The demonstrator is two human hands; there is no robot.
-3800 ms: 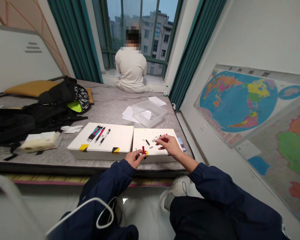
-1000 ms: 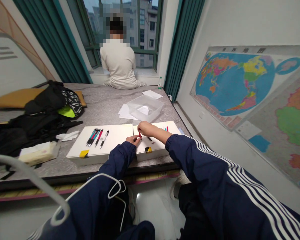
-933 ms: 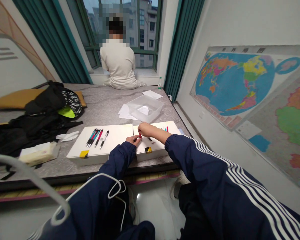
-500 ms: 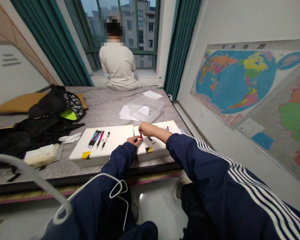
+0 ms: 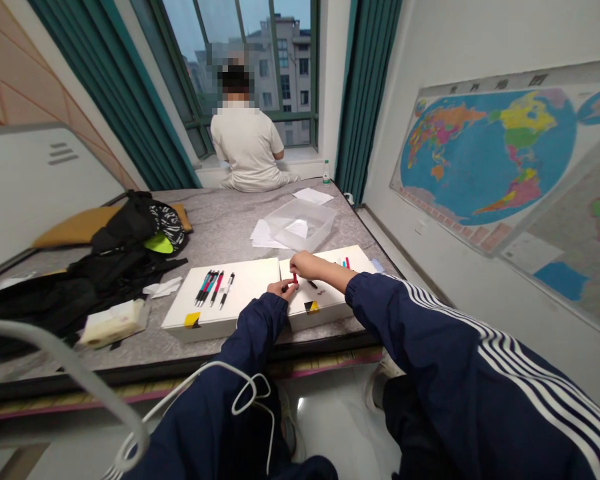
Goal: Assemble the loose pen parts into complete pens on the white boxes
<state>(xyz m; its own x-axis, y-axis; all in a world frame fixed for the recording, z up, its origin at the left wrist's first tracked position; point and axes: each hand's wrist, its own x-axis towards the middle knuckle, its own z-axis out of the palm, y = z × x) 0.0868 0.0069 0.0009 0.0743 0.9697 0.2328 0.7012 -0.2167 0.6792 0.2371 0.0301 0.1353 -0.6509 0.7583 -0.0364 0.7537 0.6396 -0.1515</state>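
Over the right white box (image 5: 343, 307), my right hand (image 5: 305, 264) pinches the top of a small red pen part (image 5: 295, 279). My left hand (image 5: 282, 288) is closed around its lower end, fingers touching the box top. The fingers partly hide the part, so its full shape cannot be made out. A dark pen piece (image 5: 312, 285) and tiny bits (image 5: 321, 292) lie just right of my hands. Beyond my right wrist are red and blue pen pieces (image 5: 345, 263). Several pens (image 5: 209, 287) and a white-and-black pen (image 5: 227, 291) rest on the left white box (image 5: 255, 272).
Behind the boxes stand a clear plastic bin (image 5: 320, 233) and paper sheets (image 5: 261, 235). A black bag (image 5: 115, 257) and a tissue pack (image 5: 114, 323) lie left. A person (image 5: 247, 147) sits by the window, back turned. A white cable (image 5: 240, 373) hangs over my left sleeve.
The view has shifted, so everything appears further right and slightly lower. Both hands stay together on the red pen part, with little visible movement over the box.
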